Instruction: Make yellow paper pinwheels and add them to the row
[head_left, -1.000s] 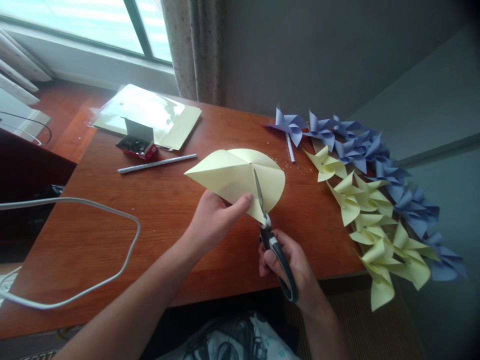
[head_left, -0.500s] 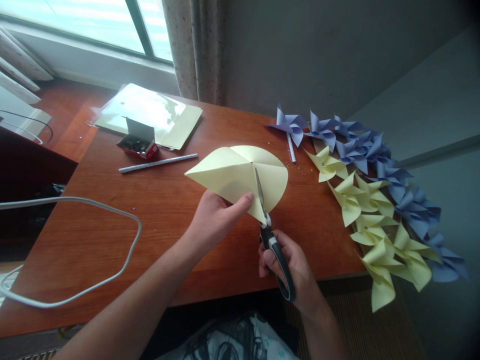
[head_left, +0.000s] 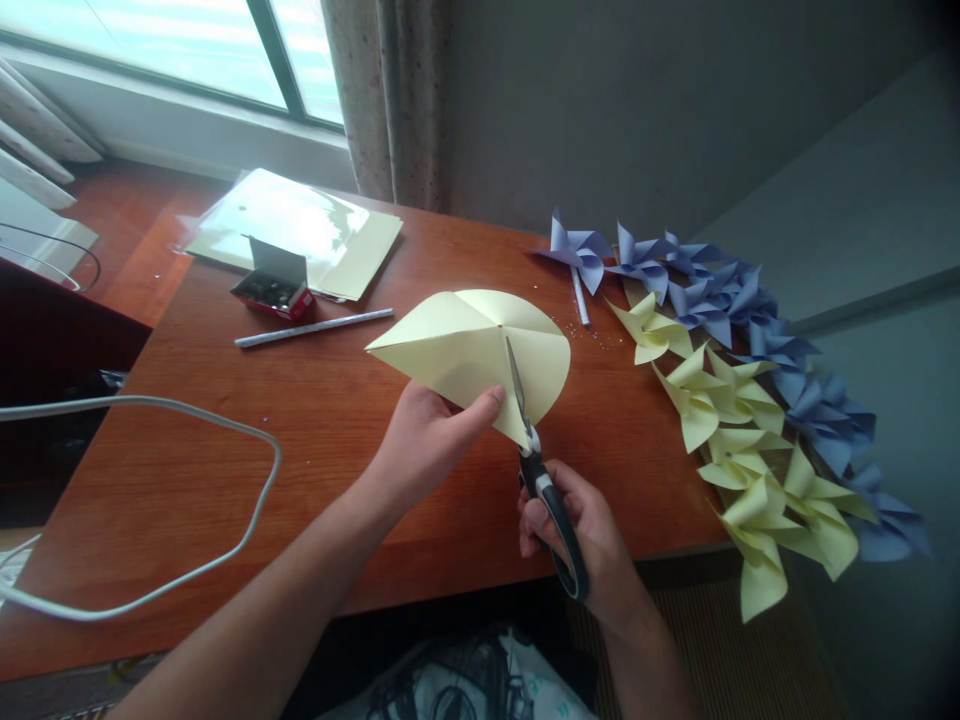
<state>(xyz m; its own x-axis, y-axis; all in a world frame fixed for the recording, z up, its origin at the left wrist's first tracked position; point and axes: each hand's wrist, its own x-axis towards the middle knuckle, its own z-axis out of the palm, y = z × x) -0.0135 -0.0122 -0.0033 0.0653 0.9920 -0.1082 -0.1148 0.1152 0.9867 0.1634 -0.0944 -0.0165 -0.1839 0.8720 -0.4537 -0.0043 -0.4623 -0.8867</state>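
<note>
Paper (head_left: 465,345), pinched by the left hand (head_left: 427,435), is cut partway toward its centre by scissors (head_left: 536,455) the right hand (head_left: 577,520) grips, beside many finished pinwheels (head_left: 742,400).

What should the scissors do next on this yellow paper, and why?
Probably close the blades and stop short of the middle. The scissors in the right hand already reach well into the yellow paper, which the left hand pinches beside the cut; its creases meet just ahead.

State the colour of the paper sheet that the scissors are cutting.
Pale yellow: the paper sheet, held by the left hand, seen clearly in the head view.
</note>
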